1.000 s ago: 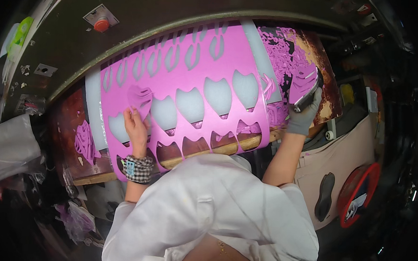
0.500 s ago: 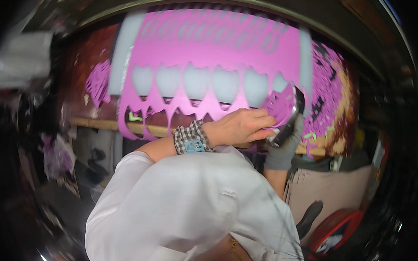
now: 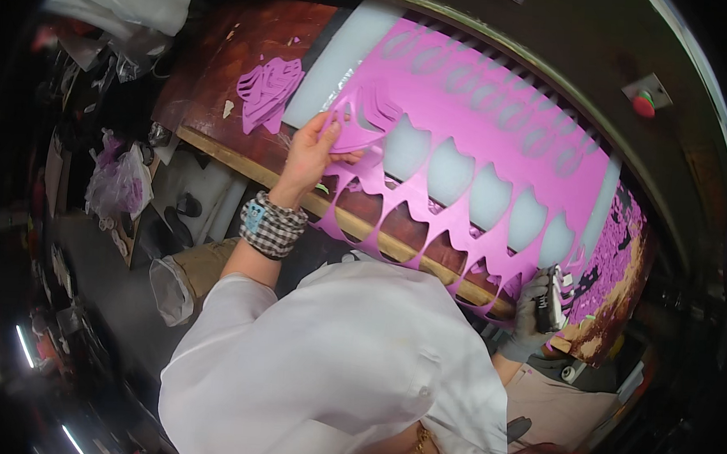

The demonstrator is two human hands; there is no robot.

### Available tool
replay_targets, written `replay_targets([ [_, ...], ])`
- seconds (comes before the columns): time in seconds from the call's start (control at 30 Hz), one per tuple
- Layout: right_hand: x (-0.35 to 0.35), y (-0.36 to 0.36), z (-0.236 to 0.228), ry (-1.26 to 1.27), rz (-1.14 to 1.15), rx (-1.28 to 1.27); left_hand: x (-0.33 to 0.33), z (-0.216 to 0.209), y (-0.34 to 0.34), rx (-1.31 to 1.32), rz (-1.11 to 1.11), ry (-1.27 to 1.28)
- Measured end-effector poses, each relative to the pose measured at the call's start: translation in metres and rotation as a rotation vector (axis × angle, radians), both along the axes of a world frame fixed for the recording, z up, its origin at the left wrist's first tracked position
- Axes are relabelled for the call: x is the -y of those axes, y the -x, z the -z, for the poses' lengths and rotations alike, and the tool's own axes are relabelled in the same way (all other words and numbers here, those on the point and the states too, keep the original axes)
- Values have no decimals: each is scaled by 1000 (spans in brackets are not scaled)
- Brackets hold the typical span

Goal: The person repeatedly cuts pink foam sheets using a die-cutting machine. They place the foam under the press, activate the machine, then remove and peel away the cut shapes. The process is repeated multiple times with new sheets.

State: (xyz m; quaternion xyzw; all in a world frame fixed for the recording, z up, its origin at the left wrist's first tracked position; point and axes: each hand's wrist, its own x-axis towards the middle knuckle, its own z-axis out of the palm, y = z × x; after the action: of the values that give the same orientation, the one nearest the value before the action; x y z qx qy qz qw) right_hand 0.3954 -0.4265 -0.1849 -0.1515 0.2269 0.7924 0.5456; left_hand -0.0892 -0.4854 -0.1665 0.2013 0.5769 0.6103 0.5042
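Note:
My bare left hand (image 3: 308, 160) pinches pink cut-out pieces (image 3: 362, 120) with slots in them, held over the left edge of the pink sheet. My right hand (image 3: 526, 319), in a grey glove, grips a cutting die (image 3: 550, 301) with a dark rim and pale inside, near the sheet's right front corner. The pink sheet (image 3: 499, 144) lies on a pale board (image 3: 326, 77). A row of pointed holes runs along it, and its cut front strip (image 3: 418, 209) hangs over the table edge. Blurred die-shaped outlines show along its far side.
A pile of slotted pink pieces (image 3: 269, 95) lies on the dark red table (image 3: 214, 88) at left. Pink scraps (image 3: 621, 257) cover the right end. Behind stands a machine beam with a red button (image 3: 644, 104). A plastic bag (image 3: 119, 183) hangs at lower left.
My left hand has moved from the die at right to the left, carrying pink pieces out of it. My right hand keeps the die. The view has turned and shifted.

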Motion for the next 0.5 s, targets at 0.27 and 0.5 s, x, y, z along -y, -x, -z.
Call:
replay_targets([
  [0.27,23,-3,-17,10,85,340,29,3,37,214,54,-146],
  [0.5,26,-7,-38,-225,498,-59,54,10,141,-1183,-213,402],
])
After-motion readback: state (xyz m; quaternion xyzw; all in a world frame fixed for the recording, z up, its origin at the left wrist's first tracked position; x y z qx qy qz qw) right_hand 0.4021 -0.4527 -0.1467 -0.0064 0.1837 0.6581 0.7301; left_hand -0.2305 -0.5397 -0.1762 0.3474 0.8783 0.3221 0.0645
